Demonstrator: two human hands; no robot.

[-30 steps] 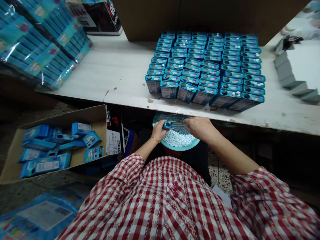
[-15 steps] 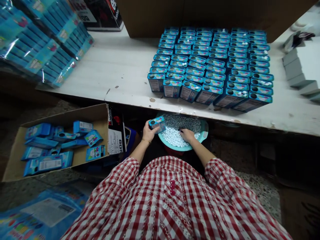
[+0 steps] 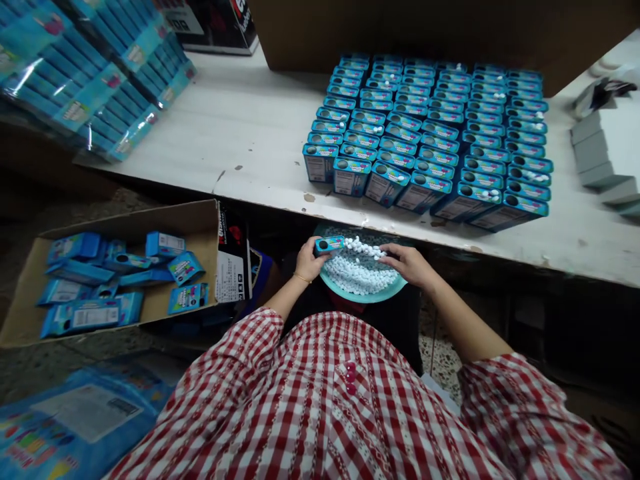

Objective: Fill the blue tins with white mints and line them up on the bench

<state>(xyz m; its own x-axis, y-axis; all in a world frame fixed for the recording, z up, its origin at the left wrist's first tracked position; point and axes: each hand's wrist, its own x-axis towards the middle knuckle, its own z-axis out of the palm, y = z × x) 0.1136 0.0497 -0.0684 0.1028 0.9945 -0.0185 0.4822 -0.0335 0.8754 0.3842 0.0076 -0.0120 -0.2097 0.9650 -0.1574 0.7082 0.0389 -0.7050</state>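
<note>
My left hand [image 3: 309, 261] is closed around a small blue candy box [image 3: 329, 245], its top with a dark round opening facing up, over the left rim of a turquoise basin [image 3: 370, 297]. Small white candies [image 3: 363, 275] fill much of the basin. My right hand [image 3: 407, 263] is at the basin's right side, fingers pinched at the end of a raised heap of white candies [image 3: 364, 249]. This heap reaches left to the box's edge. Whatever carries it is hidden under the candies.
Rows of blue boxes [image 3: 425, 147] stand on the white table [image 3: 240, 133], some with white candies on top. A cardboard carton [image 3: 30, 293] with loose blue boxes is at left. Wrapped packs [image 3: 100, 80] lie on the table's left; grey-white blocks [image 3: 607, 140] sit at right.
My right hand has come up out of the candies and moved right, with a heap of candies now between it and the box. My left hand has turned the box more upright.
</note>
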